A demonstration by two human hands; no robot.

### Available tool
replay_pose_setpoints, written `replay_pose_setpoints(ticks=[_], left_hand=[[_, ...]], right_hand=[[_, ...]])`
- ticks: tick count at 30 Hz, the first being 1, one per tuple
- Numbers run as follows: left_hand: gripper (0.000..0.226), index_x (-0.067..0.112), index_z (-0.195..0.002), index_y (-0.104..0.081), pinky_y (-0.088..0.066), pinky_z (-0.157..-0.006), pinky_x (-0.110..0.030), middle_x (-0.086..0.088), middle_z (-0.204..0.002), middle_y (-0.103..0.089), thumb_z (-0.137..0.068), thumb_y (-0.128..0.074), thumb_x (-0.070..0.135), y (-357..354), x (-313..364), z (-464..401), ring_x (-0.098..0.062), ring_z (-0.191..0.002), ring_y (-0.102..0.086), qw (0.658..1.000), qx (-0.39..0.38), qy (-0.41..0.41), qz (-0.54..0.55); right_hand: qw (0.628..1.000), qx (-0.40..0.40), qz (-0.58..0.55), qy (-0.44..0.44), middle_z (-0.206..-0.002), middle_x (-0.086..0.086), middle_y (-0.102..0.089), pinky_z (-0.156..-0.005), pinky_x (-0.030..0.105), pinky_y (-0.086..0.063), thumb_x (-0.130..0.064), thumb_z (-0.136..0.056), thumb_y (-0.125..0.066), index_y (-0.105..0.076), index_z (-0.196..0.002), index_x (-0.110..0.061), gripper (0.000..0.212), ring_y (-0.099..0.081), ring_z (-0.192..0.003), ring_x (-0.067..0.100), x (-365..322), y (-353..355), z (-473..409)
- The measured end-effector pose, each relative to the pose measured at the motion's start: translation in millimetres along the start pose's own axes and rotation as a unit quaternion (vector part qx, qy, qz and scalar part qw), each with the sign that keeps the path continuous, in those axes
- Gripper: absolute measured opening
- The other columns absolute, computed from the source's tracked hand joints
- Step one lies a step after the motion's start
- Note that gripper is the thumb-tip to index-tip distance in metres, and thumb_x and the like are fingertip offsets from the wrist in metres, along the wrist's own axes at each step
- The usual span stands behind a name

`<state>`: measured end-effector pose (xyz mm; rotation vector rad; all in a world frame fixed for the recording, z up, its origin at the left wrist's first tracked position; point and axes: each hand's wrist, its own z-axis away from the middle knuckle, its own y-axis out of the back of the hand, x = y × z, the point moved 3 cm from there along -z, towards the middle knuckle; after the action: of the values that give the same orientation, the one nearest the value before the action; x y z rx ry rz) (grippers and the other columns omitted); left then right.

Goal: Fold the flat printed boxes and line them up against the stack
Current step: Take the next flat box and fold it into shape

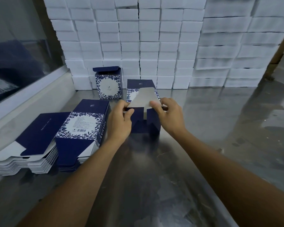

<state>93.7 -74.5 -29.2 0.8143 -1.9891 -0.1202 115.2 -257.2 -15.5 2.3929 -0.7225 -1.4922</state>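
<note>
While held, box (144,122) upright, flap (143,97) skyward.

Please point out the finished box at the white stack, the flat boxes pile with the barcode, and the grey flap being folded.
finished box (108,86), head view, pale front panel.
flat boxes pile (82,125), head view, top sheet's label.
grey flap (143,97), head view, its middle.

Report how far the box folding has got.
Done: one folded box stands against the white stack, its top flap up. In hand: the left hand and right hand grip a half-formed box, working its grey flap. Left: two piles of flat boxes on the metal table, so most remains.
</note>
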Motion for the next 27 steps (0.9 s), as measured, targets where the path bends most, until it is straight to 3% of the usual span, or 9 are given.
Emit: replay_pose_setpoints(ticks=[6,11,15,21,24,27], left_hand=[[0.009,0.017,-0.093,-0.054,-0.051,-0.066,-0.037,0.0,-0.087,-0.064,-0.093,-0.062,0.014,-2.3,0.3,-1.0,-0.025,-0.079,-0.062,0.999,0.02,-0.026,-0.039],[0.024,0.015,-0.115,-0.055,-0.044,-0.066,-0.032,0.007,-0.081,-0.06,-0.094,-0.063,0.024,-3.7,-3.2,8.0,-0.021,-0.074,-0.059,0.998,0.034,-0.009,-0.052],[0.028,0.004,-0.094,-0.057,-0.049,-0.066,-0.046,-0.011,-0.081,-0.064,-0.1,-0.052,0.031,-8.6,-17.1,26.8,-0.034,-0.075,-0.06,0.993,-0.037,0.027,-0.107],[0.029,0.003,-0.086,-0.05,-0.045,-0.064,-0.049,-0.019,-0.081,-0.059,-0.102,-0.045,0.026,-9.9,-13.2,29.3,-0.039,-0.074,-0.054,0.987,-0.031,0.026,-0.155],[0.026,0.005,-0.089,-0.05,-0.046,-0.067,-0.049,-0.016,-0.084,-0.059,-0.102,-0.047,0.028,-11.7,-12.9,28.7,-0.035,-0.076,-0.055,0.988,-0.044,0.041,-0.145],[0.024,0.004,-0.096,-0.052,-0.047,-0.074,-0.05,-0.014,-0.092,-0.058,-0.1,-0.051,0.027,-14.2,-17.4,26.2,-0.033,-0.085,-0.055,0.983,-0.088,0.066,-0.149]], right_hand=[[1.0,0.0,-0.009,-0.002,-0.103,0.003,-0.063,-0.088,0.039,-0.054,-0.047,-0.096,-0.059,-0.069,-0.09,-0.013,0.036,-0.06,-0.088,0.013,4.1,0.4,0.0],[1.0,-0.004,-0.017,-0.016,-0.105,0.002,-0.063,-0.087,0.041,-0.055,-0.052,-0.095,-0.058,-0.068,-0.09,-0.016,0.038,-0.062,-0.093,0.017,9.9,1.5,-2.6],[0.999,-0.012,-0.026,-0.024,-0.107,0.001,-0.065,-0.083,0.044,-0.056,-0.055,-0.094,-0.058,-0.069,-0.092,-0.018,0.038,-0.064,-0.093,0.018,11.0,0.8,-3.1],[1.0,-0.02,-0.01,-0.011,-0.11,-0.003,-0.065,-0.081,0.036,-0.058,-0.059,-0.092,-0.056,-0.066,-0.097,-0.023,0.038,-0.063,-0.094,0.015,11.1,-2.1,-0.8],[0.999,-0.028,-0.041,-0.009,-0.121,-0.006,-0.064,-0.082,0.03,-0.058,-0.049,-0.094,-0.062,-0.063,-0.112,-0.032,0.024,-0.065,-0.102,0.016,15.9,0.4,1.2],[0.997,-0.073,-0.012,0.007,-0.134,-0.006,-0.059,-0.084,0.036,-0.059,-0.03,-0.097,-0.063,-0.043,-0.14,-0.041,0.049,-0.066,-0.097,0.013,28.2,-4.1,16.2]])
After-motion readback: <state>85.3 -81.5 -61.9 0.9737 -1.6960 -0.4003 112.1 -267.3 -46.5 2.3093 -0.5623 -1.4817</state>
